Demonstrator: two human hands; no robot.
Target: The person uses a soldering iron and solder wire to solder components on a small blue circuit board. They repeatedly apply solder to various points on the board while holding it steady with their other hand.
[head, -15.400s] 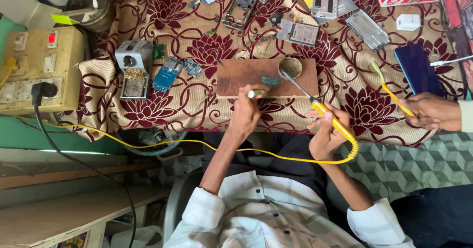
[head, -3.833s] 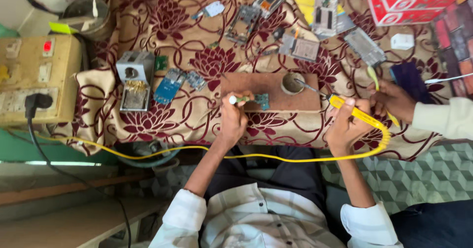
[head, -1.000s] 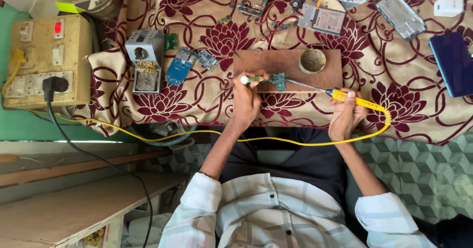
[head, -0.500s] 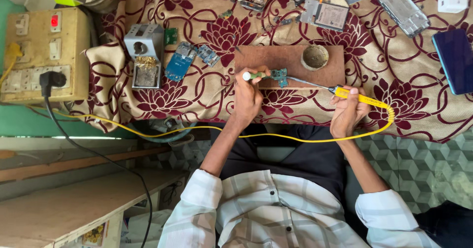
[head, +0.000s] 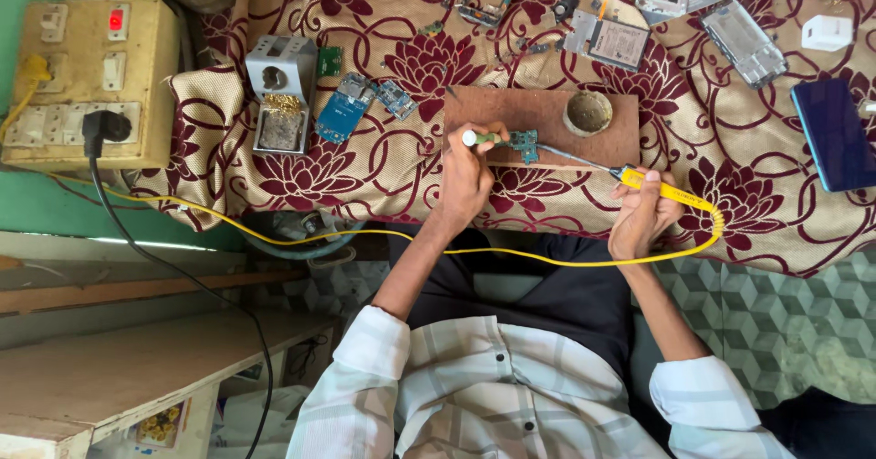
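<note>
Head view: left hand point(head: 467, 178) clenched round small green-handled tool point(head: 482, 138), tip pinning small teal circuit board point(head: 525, 144) on brown wooden block point(head: 547, 121) atop floral-cloth table point(head: 392, 176). Right hand point(head: 643, 214) grips yellow soldering iron point(head: 662, 188), thin tip touching or just beside board; cannot tell which. Board looks light, stiff, fragile: hold by edges. Iron: take by yellow handle only. Round tin point(head: 589, 112) on block, near board. Yellow cord point(head: 383, 235) trails toward switch box point(head: 87, 80).
</note>
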